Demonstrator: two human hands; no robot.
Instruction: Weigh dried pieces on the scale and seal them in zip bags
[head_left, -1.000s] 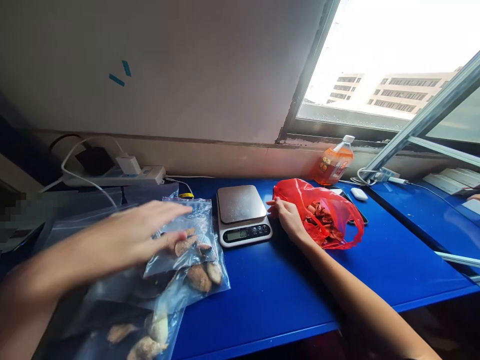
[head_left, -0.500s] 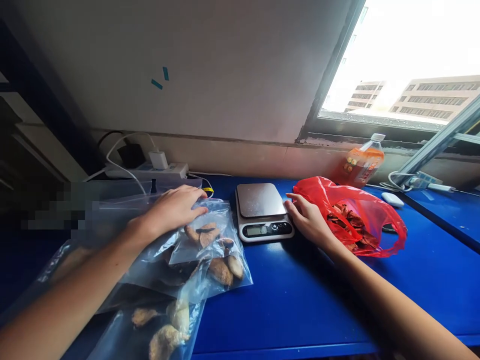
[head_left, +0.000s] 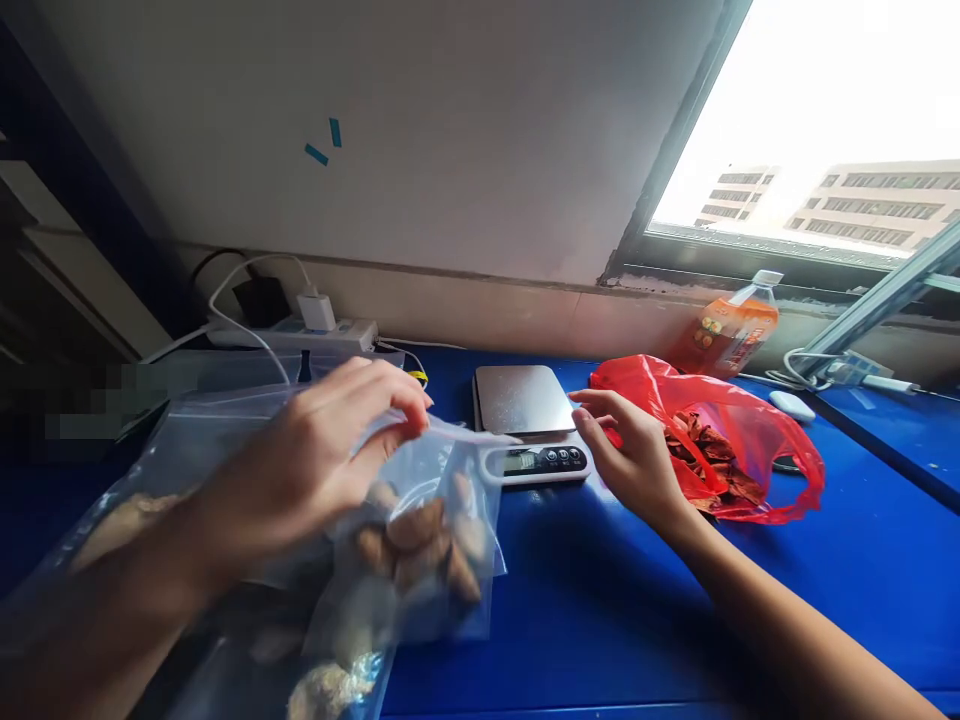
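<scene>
My left hand [head_left: 330, 440] pinches the top edge of a clear zip bag [head_left: 472, 590], which hangs from the fingers with several brown dried pieces inside. More clear bags [head_left: 217, 400] with pale brown pieces lie under and around that arm. A kitchen scale [head_left: 523, 400] with a metal plate and a small display stands in the middle, its lower left corner behind the lifted bag. Beside the scale's right edge is my right hand [head_left: 630, 450], its fingers apart and holding nothing.
A red plastic bag [head_left: 787, 450] of reddish-brown dried matter lies right of my right hand. Behind it stands an orange-labelled bottle [head_left: 739, 325]. A power strip [head_left: 330, 335] with chargers sits at the back left. A white case [head_left: 792, 406] and cables lie at the right.
My left hand has closed on a small bag's edge and lifted it up toward me, off the other bags. My right hand has barely moved beside the scale.
</scene>
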